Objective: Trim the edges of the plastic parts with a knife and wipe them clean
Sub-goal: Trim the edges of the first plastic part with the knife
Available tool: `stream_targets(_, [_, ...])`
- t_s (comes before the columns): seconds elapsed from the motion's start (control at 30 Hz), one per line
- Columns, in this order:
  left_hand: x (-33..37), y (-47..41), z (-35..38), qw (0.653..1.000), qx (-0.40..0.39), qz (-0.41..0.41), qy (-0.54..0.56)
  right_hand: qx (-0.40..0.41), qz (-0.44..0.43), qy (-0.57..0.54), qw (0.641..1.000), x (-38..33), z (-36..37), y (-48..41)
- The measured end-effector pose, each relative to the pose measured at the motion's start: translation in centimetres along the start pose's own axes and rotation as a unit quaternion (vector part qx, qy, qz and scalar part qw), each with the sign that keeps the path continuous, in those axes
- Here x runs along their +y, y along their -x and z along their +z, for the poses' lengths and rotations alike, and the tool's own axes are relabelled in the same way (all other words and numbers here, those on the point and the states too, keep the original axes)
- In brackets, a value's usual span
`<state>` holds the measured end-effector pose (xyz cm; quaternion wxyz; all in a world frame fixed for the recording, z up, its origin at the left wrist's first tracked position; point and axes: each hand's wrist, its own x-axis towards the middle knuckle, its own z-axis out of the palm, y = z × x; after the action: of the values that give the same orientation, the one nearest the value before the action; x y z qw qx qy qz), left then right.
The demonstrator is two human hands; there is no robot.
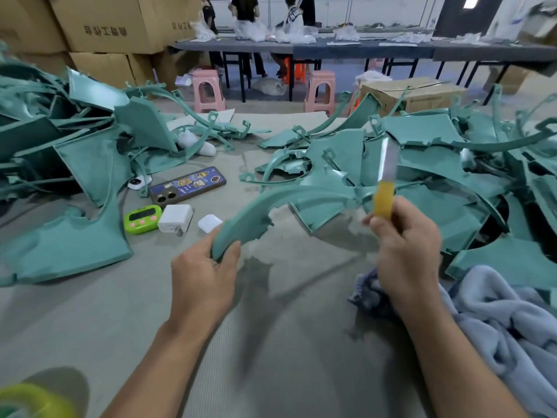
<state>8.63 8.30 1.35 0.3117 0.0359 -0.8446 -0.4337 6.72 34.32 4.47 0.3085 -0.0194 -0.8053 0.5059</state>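
My left hand (205,267) grips the near end of a curved teal plastic part (271,203), which is lifted above the grey mat. My right hand (404,245) holds a knife (385,179) by its yellow handle, the flat metal blade pointing up and away, just right of the part. A light blue cloth (497,321) lies bunched under and to the right of my right wrist. Piles of similar teal parts (452,164) sit to the right and at the left (60,152).
A phone (187,185), a green timer (141,219), a white charger (176,218) and a small white case (209,223) lie on the mat left of centre. A yellow-green tape roll (33,399) is at the bottom left. Cardboard boxes, pink stools and people at a long table stand behind.
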Motion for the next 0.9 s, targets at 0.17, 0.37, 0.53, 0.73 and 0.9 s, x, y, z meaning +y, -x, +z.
stream_targets(0.17, [-0.5, 0.5, 0.4, 0.997, 0.058, -0.036, 0.020, -0.272, -0.025, 0.246, 0.930, -1.5, 1.7, 2.6])
stream_targets(0.37, [1.1, 1.1, -0.2, 0.991, 0.079, 0.035, 0.099, -0.299, -0.041, 0.377, 0.876, -1.0, 2.9, 3.2])
stream_targets(0.53, [0.6, 0.7, -0.1, 0.981, 0.169, -0.020, 0.092, -0.304, -0.051, 0.370, 0.877, 0.2, 3.6, 2.6])
stream_targets(0.73, [-0.4, 0.2, -0.1, 1.000, -0.006, 0.004, -0.028, -0.113, 0.005, 0.160, 0.981, 0.4, 2.6, 2.0])
stream_targets(0.9, [-0.9, 0.0, 1.2, 0.988, -0.111, -0.023, -0.104, -0.238, 0.010, -0.066, 0.969, -1.5, 3.3, 3.3])
